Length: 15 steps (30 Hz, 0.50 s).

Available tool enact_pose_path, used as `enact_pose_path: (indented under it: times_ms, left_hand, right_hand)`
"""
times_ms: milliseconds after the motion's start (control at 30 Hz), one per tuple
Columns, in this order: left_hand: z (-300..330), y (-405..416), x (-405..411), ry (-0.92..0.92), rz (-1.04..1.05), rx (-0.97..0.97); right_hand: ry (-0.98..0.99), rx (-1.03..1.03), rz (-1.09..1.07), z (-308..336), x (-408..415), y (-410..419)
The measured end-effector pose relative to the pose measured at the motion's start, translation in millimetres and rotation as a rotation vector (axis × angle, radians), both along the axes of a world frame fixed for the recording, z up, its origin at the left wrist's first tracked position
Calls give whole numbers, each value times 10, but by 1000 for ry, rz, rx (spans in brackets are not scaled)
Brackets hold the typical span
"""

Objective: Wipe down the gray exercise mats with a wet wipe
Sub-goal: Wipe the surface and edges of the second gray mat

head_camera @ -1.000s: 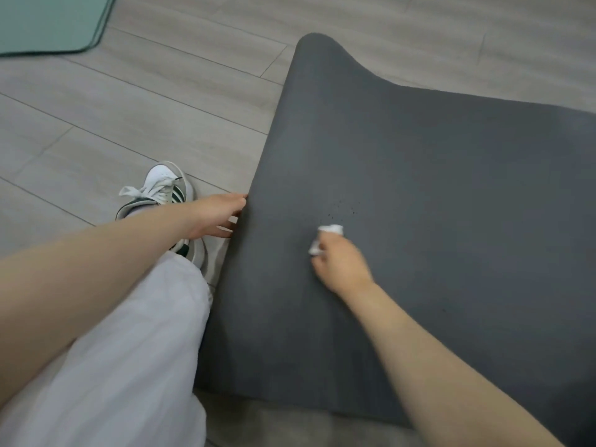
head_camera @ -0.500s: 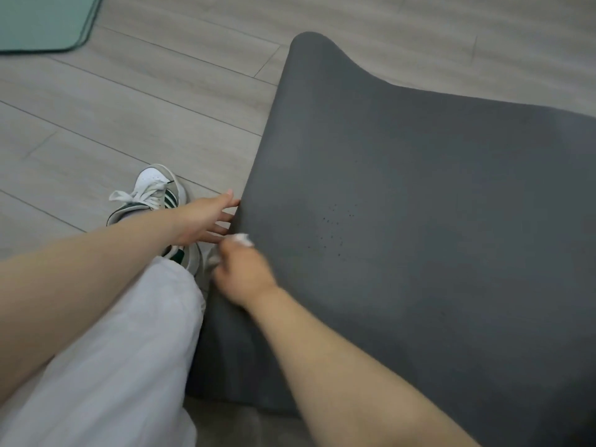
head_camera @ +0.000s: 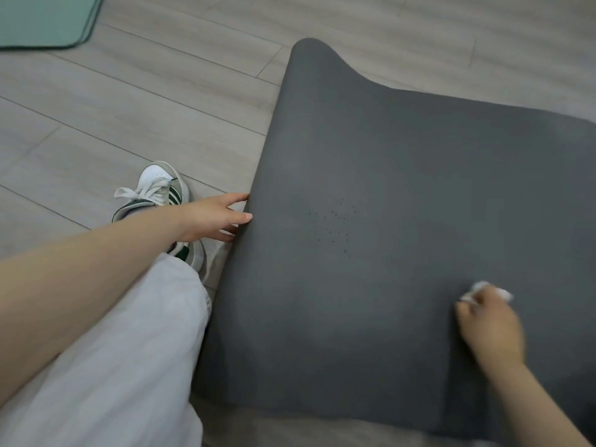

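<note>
The gray mat lies on the pale plank floor, its far left corner curled up. The left hand holds the mat's left edge, thumb on top and fingers tucked under it. The right hand, blurred, presses on the mat's near right part with fingers curled over a white wipe, which seems bunched. Dark specks dot the mat's middle. A white sneaker and a white trouser leg sit left of the mat; a green mat lies far left.
</note>
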State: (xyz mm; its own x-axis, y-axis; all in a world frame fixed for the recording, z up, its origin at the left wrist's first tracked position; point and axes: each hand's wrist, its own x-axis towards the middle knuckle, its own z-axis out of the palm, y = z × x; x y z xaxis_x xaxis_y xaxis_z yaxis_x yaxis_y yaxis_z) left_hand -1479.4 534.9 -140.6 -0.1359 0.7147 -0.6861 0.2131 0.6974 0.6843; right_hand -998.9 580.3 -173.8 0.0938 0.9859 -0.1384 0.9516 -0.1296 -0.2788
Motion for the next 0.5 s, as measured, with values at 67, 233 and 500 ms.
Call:
enact_pose_path:
  times_ms: [67, 233, 500]
  left_hand:
    - [2, -2, -1, 4, 0, 2]
    - [-30, 17, 17, 36, 32, -19]
    - [-53, -19, -10, 69, -29, -48]
  right_hand:
    - [12, 63, -212, 32, 10, 132]
    - [291, -55, 291, -121, -2024, -283]
    - [270, -157, 1075, 107, -2795, -876]
